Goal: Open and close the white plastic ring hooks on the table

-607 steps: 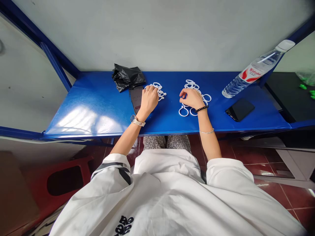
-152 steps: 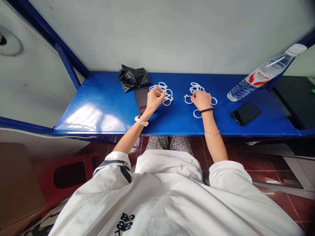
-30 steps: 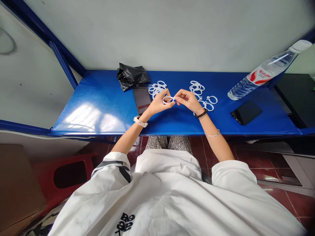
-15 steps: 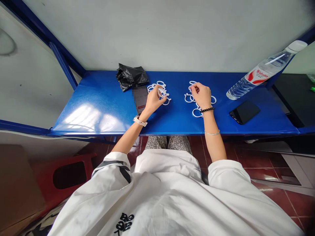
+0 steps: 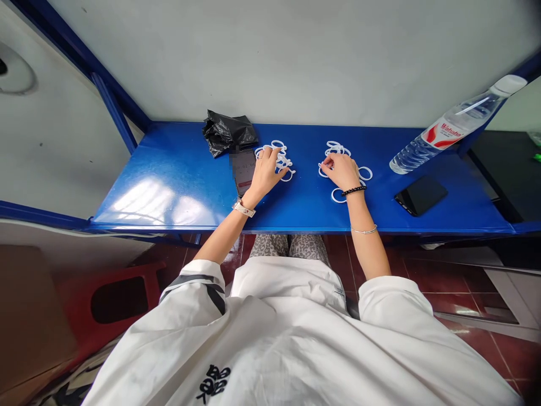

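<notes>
Two piles of white plastic rings on the glossy blue bench (image 5: 177, 186) | left hand (image 5: 264, 172) fingers spread flat on left pile (image 5: 282, 160) | right hand (image 5: 343, 171) curled, fingertips touching right pile (image 5: 336, 149), grip unclear

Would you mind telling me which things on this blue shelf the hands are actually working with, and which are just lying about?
In hand:
- left hand resting on the left pile of white rings
- right hand on the right pile of white rings

Lying about:
- black plastic bag
- phone by the left hand
- dark phone
- water bottle
</notes>
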A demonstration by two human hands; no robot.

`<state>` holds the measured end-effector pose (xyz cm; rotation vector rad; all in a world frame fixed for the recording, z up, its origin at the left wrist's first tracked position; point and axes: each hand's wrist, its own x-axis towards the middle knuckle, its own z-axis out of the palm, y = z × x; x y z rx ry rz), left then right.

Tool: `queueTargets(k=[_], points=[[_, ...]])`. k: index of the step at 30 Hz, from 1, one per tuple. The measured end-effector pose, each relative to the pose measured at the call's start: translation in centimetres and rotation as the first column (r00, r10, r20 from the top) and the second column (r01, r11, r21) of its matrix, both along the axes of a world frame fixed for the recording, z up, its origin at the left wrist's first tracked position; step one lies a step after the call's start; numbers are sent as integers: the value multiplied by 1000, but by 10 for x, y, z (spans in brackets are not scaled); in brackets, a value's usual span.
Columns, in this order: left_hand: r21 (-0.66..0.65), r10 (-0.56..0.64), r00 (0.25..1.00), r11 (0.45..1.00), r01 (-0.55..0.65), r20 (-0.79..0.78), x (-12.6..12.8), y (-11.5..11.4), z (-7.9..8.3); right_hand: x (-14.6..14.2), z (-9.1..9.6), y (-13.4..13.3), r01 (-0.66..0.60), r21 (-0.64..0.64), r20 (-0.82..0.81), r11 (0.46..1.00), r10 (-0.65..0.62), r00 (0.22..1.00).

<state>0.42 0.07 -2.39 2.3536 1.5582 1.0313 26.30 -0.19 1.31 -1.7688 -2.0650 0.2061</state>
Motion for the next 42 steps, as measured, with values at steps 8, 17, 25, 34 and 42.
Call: queueTargets(k=[8,17,25,34,42], points=[[54,-18,999,998,16,30,-2,0,-2,3,-14,5,-76,-3,39,997,76,996],[44,-63,997,997,61,38,2,-5,10,-1,-9,4,-77,56,-21,995,78,997],[33,-173,983,985,172,54,4,-7,13,-23,7,-10,-428,108,-306,897,439,845],[-4,-274,952,961,277,140,6,-10,18,-32,9,-15,-509,84,-394,857,498,773],[11,-283,944,958,285,172,8,-13,22,-35,8,-16,-507,89,-409,857,496,766]])
